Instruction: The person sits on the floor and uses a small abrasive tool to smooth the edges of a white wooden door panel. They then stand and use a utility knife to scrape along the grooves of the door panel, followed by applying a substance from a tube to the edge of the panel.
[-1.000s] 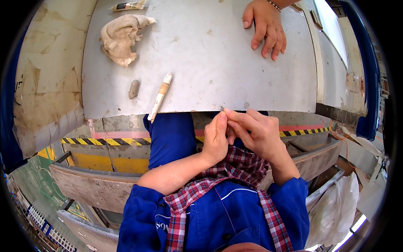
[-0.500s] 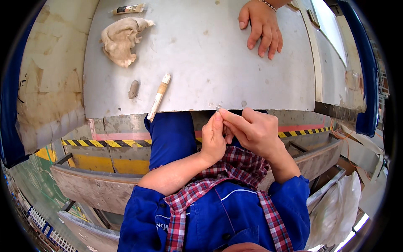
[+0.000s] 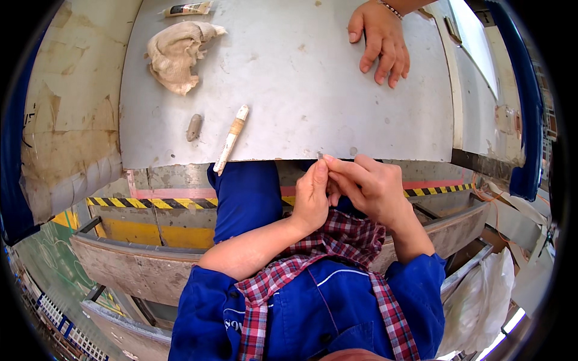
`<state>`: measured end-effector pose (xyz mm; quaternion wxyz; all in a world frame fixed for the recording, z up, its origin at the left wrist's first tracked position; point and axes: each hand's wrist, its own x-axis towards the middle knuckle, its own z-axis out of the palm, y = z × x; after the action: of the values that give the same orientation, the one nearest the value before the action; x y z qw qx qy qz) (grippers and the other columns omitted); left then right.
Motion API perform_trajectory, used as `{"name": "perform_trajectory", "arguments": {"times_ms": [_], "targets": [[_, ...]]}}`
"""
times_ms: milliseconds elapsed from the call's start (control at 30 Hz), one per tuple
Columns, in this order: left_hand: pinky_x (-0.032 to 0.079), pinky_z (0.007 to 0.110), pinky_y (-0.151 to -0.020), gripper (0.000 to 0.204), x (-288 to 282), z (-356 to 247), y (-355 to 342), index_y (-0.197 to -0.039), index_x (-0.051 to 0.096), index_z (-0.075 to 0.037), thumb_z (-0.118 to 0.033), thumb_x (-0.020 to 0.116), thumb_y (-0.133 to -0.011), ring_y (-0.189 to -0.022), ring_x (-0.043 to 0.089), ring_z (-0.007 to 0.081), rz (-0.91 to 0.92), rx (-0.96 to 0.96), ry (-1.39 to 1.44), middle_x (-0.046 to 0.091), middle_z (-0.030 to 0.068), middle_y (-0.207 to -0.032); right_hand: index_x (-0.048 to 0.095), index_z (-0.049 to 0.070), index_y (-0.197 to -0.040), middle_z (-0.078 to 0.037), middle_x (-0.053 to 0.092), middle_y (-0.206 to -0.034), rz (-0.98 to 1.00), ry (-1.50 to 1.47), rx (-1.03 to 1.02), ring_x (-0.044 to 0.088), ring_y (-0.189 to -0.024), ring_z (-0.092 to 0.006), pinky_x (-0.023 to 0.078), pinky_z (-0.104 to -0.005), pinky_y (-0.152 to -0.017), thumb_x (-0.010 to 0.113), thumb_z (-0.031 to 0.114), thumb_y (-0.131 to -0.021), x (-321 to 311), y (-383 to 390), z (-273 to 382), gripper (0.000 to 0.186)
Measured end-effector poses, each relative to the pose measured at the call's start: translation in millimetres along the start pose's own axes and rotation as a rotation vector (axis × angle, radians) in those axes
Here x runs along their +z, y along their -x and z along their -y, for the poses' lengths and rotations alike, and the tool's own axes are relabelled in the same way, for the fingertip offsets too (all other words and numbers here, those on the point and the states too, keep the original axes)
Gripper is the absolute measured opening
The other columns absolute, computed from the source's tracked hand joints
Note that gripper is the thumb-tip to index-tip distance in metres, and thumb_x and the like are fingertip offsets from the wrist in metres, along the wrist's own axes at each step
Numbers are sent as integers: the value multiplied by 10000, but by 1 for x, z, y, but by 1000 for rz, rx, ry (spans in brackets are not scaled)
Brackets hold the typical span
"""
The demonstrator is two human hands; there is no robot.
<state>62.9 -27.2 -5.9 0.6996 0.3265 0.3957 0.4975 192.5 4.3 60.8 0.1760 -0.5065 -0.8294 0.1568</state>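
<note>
My left hand [image 3: 310,198] and my right hand [image 3: 367,186] meet just below the front edge of the grey worktop [image 3: 289,78], fingertips pinched around a tiny grey piece [image 3: 320,157], mostly hidden by them. To their left, a white stick with a tan band [image 3: 231,139] lies at the edge, partly overhanging it, beside a small grey lump [image 3: 194,127]. Farther back rest a crumpled beige cloth [image 3: 174,55] and a small tube [image 3: 186,9].
Another person's hand [image 3: 381,43] rests at the worktop's back right. Worn side panels [image 3: 69,102] flank the surface. Below are a wooden beam [image 3: 129,265], hazard-striped tape [image 3: 135,203] and, at lower right, a white plastic bag [image 3: 478,298].
My joined hands drifted slightly left half a second ago and are now back a little to the right, still pinched together. Otherwise little differs.
</note>
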Motion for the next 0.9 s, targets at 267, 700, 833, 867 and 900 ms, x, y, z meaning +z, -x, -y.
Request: {"name": "perform_trajectory", "arguments": {"times_ms": [267, 700, 833, 867, 900], "targets": [[384, 240, -455, 476, 0, -4, 3, -830, 541, -17, -336, 257, -1042, -495, 488, 81, -24, 57, -178, 553, 36, -599, 695, 186, -1076, -29, 548, -634, 23, -103, 76, 573, -503, -178, 425, -274, -440, 693, 186, -815, -1, 5, 0, 261], [404, 208, -505, 490, 1, -5, -4, -1021, 527, 1, -406, 253, -1032, -560, 501, 90, 170, 46, 11, 588, 81, -747, 621, -27, -1137, -23, 618, -705, 325, -1075, 565, 582, -578, -85, 453, -210, -521, 515, 109, -968, -19, -22, -5, 242], [405, 207, -509, 493, 1, -3, -3, -1056, 530, 7, -402, 256, -1032, -565, 501, 86, 195, 14, -2, 589, 76, -747, 627, -26, -1131, -17, 616, -708, 337, -1078, 605, 570, -582, -79, 453, -211, -521, 514, 124, -970, -18, -21, -5, 247], [404, 207, -509, 493, 1, -3, -3, -1056, 530, 6, -402, 255, -1032, -566, 502, 86, 186, 15, -6, 590, 75, -746, 630, -27, -1127, -19, 618, -712, 347, -1052, 614, 569, -585, -77, 455, -210, -524, 515, 125, -970, -19, -23, -4, 247], [404, 207, -509, 493, 0, -3, -2, -1055, 531, 5, -402, 254, -1033, -567, 503, 85, 175, 16, -12, 591, 74, -745, 633, -28, -1122, -21, 620, -717, 357, -1029, 621, 569, -588, -76, 457, -209, -526, 515, 126, -970, -20, -25, -2, 247]]}}
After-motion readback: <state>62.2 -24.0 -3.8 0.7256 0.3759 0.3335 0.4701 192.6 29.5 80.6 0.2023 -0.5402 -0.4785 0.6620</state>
